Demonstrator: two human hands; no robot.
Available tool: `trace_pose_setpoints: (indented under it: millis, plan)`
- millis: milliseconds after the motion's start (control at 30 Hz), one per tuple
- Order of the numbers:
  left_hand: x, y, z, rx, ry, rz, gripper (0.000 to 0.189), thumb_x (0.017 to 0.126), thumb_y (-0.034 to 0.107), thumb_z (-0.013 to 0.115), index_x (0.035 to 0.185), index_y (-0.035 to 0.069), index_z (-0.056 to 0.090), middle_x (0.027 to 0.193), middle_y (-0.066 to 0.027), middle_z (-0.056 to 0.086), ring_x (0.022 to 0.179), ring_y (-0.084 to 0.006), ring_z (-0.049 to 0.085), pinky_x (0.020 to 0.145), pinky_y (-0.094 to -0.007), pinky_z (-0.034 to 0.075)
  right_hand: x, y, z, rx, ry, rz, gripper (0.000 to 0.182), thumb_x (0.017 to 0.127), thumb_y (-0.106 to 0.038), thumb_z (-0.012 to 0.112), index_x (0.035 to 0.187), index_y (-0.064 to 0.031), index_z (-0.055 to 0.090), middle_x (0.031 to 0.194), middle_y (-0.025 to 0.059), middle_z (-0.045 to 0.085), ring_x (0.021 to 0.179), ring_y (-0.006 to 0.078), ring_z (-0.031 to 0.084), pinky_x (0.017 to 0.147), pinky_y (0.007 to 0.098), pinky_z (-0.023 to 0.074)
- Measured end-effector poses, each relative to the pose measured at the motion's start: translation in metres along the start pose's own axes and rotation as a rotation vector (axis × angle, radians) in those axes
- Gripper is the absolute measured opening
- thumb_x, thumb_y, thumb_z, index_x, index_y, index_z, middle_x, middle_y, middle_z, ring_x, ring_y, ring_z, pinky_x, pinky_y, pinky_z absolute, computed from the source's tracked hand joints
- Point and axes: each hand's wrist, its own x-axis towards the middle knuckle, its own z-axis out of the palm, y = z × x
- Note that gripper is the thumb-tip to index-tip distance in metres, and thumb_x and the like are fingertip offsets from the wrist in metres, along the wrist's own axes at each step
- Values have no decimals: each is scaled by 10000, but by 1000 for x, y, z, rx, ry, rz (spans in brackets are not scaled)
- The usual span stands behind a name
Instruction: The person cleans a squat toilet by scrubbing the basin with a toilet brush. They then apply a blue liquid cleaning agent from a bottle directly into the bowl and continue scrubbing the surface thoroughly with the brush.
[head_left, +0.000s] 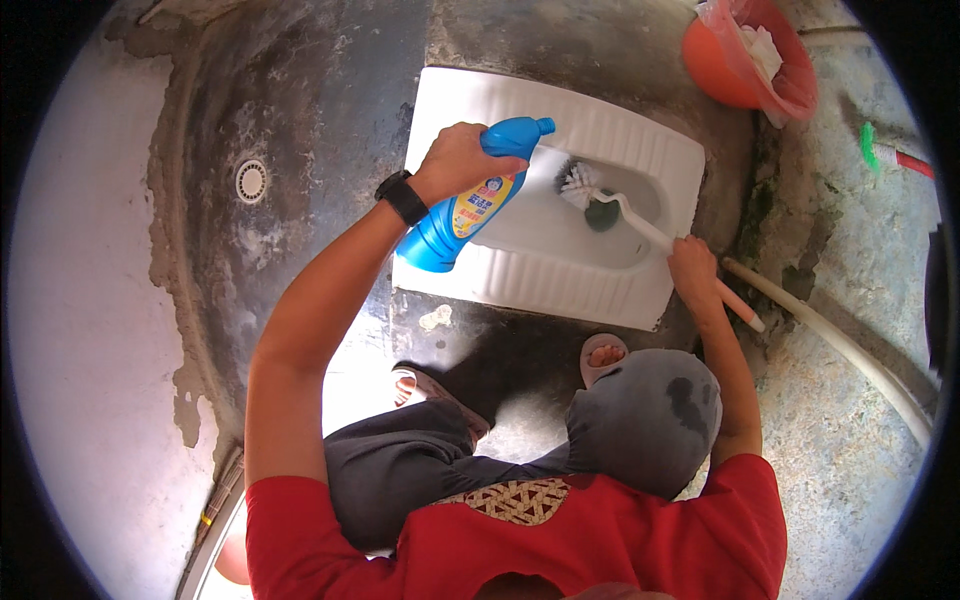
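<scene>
My left hand (461, 161) grips a blue plastic cleaner bottle (457, 225) by its neck. The bottle leans to the right, its uncapped nozzle over the white ceramic squat toilet (517, 277); its label bears writing. In my right hand (693, 266) is the handle of a white toilet brush (636, 220), whose pinkish end sticks out below my fist. White bristles of the brush head rest in or just above the toilet's basin, near the dark drain hole; whether they touch is unclear. No liquid stream can be made out at the nozzle.
An orange waste bin (712, 67) with a plastic liner and paper stands at upper right. A round floor drain (251, 181) lies left. A pale hose (840, 337) runs along the right wall. A green-bristled brush (868, 148) is nearby. My slippered feet are below the toilet.
</scene>
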Motion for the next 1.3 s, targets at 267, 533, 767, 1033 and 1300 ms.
trace_pose_setpoints:
  millis: [267, 533, 767, 1033, 1300]
  plan:
    - [-20, -17, -10, -205, -10, -51, 583, 640, 387, 765, 1007, -38, 607, 846, -147, 659, 712, -199, 660, 659, -287, 537, -1, 1, 1, -34, -7, -19, 72, 756, -64, 533, 740, -11, 579, 811, 128, 564, 815, 299, 582, 670, 392, 512]
    - [-97, -22, -23, 71, -141, 25, 496, 608, 366, 765, 889, -21, 636, 747, -173, 645, 666, -239, 653, 654, -294, 509, -3, 2, -4, 6, -53, 0, 90, 759, -104, 586, 776, -16, 580, 818, 133, 561, 816, 297, 578, 664, 390, 511]
    - [-144, -46, 17, 201, -333, 8, 415, 630, 375, 745, 838, 39, 616, 709, -174, 615, 665, -323, 616, 626, -362, 472, -2, 2, 0, -2, -39, -2, 126, 748, -115, 622, 786, -9, 566, 828, 132, 554, 836, 304, 572, 686, 404, 503]
    - [-139, -57, 42, 339, -323, -3, 451, 640, 411, 739, 868, 45, 608, 728, -175, 622, 685, -340, 615, 649, -392, 479, -2, 0, -7, 40, -36, -22, 108, 746, -103, 613, 778, -9, 571, 834, 137, 561, 843, 314, 570, 697, 414, 496]
    - [-128, -48, 30, 199, -309, -2, 482, 632, 395, 747, 916, 28, 616, 755, -185, 629, 692, -308, 632, 661, -353, 490, 0, 4, 2, 84, -25, 5, 127, 696, -83, 630, 779, -16, 561, 814, 145, 556, 811, 338, 557, 708, 428, 469]
